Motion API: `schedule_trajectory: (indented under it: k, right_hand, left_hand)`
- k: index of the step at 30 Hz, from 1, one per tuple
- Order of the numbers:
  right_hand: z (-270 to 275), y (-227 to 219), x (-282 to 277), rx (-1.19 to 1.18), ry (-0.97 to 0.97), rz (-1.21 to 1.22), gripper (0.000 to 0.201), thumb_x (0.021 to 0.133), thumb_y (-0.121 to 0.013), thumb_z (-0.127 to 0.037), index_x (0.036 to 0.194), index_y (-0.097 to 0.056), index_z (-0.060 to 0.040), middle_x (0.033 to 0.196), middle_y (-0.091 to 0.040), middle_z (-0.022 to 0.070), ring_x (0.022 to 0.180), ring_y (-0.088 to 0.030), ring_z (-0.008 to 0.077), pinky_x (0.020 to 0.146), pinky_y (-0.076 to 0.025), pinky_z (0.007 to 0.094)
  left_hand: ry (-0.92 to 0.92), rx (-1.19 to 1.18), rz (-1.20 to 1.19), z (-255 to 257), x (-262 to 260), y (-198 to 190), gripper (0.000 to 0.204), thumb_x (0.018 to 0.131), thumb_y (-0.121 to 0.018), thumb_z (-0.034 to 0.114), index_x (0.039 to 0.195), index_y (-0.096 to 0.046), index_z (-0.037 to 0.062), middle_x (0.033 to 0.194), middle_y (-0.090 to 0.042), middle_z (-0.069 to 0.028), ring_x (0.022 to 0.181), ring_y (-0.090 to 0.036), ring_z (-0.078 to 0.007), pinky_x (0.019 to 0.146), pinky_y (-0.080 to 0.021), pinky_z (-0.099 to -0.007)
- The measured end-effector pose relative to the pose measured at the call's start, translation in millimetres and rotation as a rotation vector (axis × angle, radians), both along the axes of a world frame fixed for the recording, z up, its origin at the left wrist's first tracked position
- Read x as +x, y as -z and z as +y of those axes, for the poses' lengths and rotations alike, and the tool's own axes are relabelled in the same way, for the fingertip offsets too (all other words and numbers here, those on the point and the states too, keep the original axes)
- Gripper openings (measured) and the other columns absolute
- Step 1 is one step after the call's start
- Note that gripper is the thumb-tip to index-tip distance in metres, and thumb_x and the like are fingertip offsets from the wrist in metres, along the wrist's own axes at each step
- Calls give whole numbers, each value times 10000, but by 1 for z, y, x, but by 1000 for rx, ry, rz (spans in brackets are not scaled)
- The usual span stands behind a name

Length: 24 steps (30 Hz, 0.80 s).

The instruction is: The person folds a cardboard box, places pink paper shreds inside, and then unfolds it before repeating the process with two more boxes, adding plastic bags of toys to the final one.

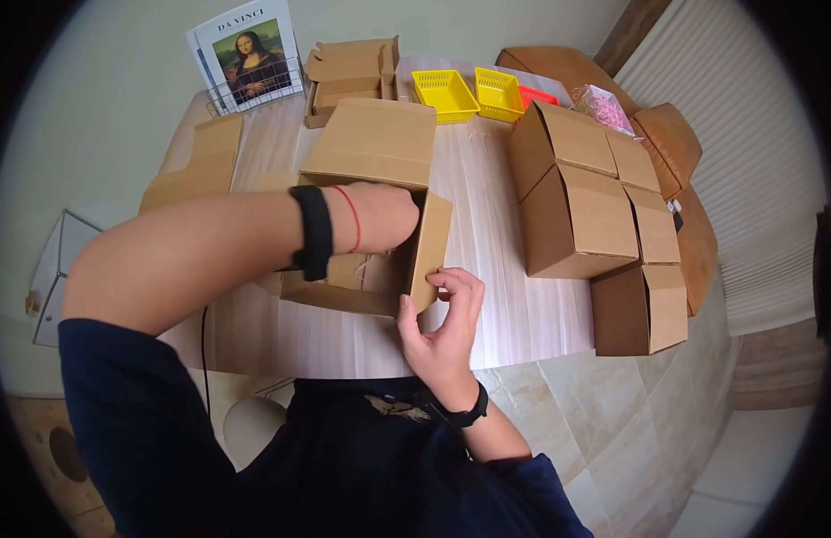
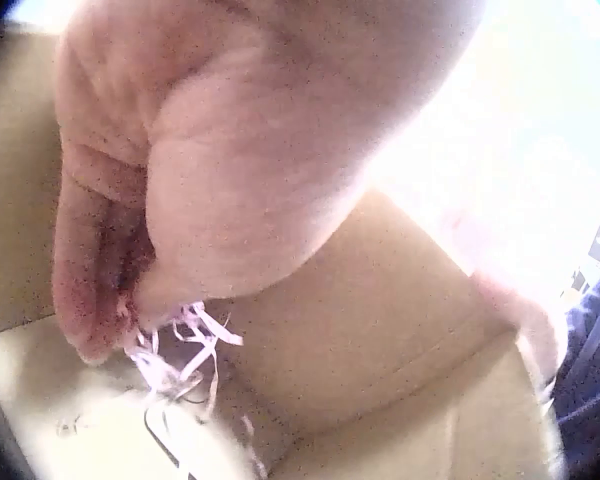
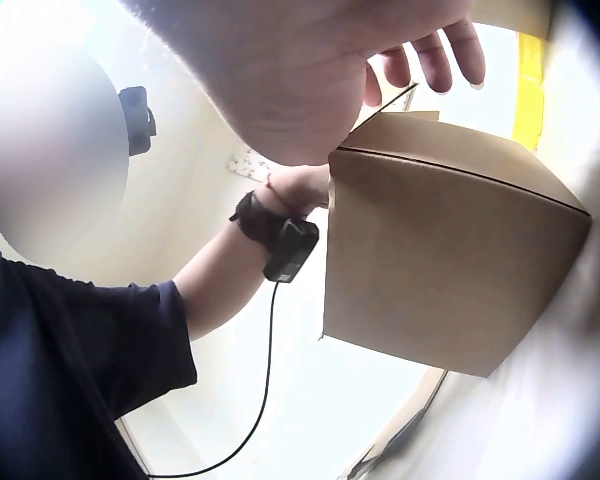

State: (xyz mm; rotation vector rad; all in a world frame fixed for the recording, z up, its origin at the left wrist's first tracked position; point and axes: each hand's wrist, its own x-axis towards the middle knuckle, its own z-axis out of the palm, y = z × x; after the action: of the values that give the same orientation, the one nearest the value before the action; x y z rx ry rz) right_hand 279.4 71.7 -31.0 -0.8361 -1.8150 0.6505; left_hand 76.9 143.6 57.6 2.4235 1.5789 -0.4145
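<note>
An open cardboard box (image 1: pixel 375 143) stands on the table in front of me, its lid flap tipped back. My left hand (image 1: pixel 385 218) reaches down inside it. In the left wrist view, curled fingers (image 2: pixel 85 300) hold pale pink paper shreds (image 2: pixel 185 360), which trail down toward the box floor. At the box's near right corner, my right hand (image 1: pixel 450 336) grips the side flap (image 1: pixel 431 247), thumb on one side and fingertips on the other. The right wrist view shows that palm against the box's top edge, above its outer wall (image 3: pixel 440 260).
Several closed cardboard boxes (image 1: pixel 581 211) are stacked on the right. Yellow baskets (image 1: pixel 445 94), a red basket (image 1: pixel 536 94) and a container of pink shreds (image 1: pixel 604 108) line the back. Another open box (image 1: pixel 353 63) stands by a wire rack with a Da Vinci book (image 1: pixel 251 63).
</note>
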Motion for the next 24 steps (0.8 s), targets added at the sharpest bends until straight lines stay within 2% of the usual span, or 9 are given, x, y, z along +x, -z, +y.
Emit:
schedule_trajectory:
  k: [1, 2, 4, 7, 11, 13, 18, 22, 24]
  right_hand:
    - [1, 0, -1, 11, 10, -3, 435, 832, -799, -39, 1198, -565, -27, 1204, -557, 175, 1082, -557, 306, 851, -494, 376]
    - [2, 0, -2, -8, 11, -2, 445, 827, -811, -51, 1195, -563, -20, 1204, -553, 188, 1093, -557, 329, 892, -491, 397]
    - [4, 0, -2, -45, 11, 0, 467, 818, -834, -76, 1189, -559, -6, 1205, -546, 215, 1116, -558, 375, 972, -484, 439]
    - [10, -3, -4, -24, 37, -26, 461, 822, -834, -88, 1186, -563, -8, 1198, -548, 210, 1117, -555, 372, 973, -475, 443]
    - [16, -8, -7, -25, 37, -50, 447, 828, -828, -90, 1182, -568, -8, 1191, -550, 209, 1119, -552, 372, 971, -468, 446]
    - [16, -9, -9, -23, 33, -54, 437, 831, -822, -86, 1180, -570, -7, 1189, -551, 210, 1121, -551, 373, 968, -468, 447]
    - [8, -11, -14, -11, 22, -62, 426, 834, -815, -80, 1178, -575, -7, 1192, -550, 215, 1113, -553, 376, 967, -471, 444]
    - [3, -11, -14, -14, 28, -60, 433, 828, -823, -91, 1176, -579, -10, 1195, -548, 217, 1115, -552, 376, 965, -472, 441]
    - [1, -12, -14, -11, 27, -59, 437, 825, -826, -97, 1176, -580, -11, 1196, -547, 216, 1117, -550, 376, 964, -472, 442]
  left_hand:
    - [26, 0, 5, -5, -1, -20, 147, 826, -783, 130, 896, -789, 1, 878, -746, -223, 862, -739, -401, 763, -600, -456]
    - [53, -1, 12, -9, -3, -34, 155, 822, -787, 130, 868, -779, -18, 834, -732, -234, 828, -729, -415, 742, -593, -459]
    - [22, 0, -68, -15, -15, -51, 130, 825, -716, 68, 889, -747, -41, 844, -722, -251, 823, -719, -424, 744, -581, -473]
    - [-8, 66, -140, -21, -28, -80, 110, 821, -679, 26, 890, -724, -47, 832, -709, -260, 809, -707, -432, 741, -571, -484]
    - [-47, 87, -169, -22, -38, -89, 91, 812, -673, 14, 872, -713, -41, 810, -699, -258, 804, -703, -434, 738, -566, -484]
    - [-20, 9, -143, -21, -40, -72, 103, 812, -686, 20, 890, -725, -36, 817, -705, -255, 811, -705, -436, 743, -569, -482]
    - [29, -214, 31, -7, -29, 2, 112, 822, -698, 16, 909, -737, -42, 884, -735, -264, 866, -726, -435, 794, -586, -479]
    - [-44, -244, 50, -1, -27, 35, 111, 855, -677, 30, 891, -750, -46, 972, -749, -277, 954, -740, -430, 828, -594, -493]
    - [7, -279, 136, 7, -25, 45, 143, 878, -658, 47, 925, -761, -41, 1013, -750, -274, 994, -738, -427, 838, -595, -498]
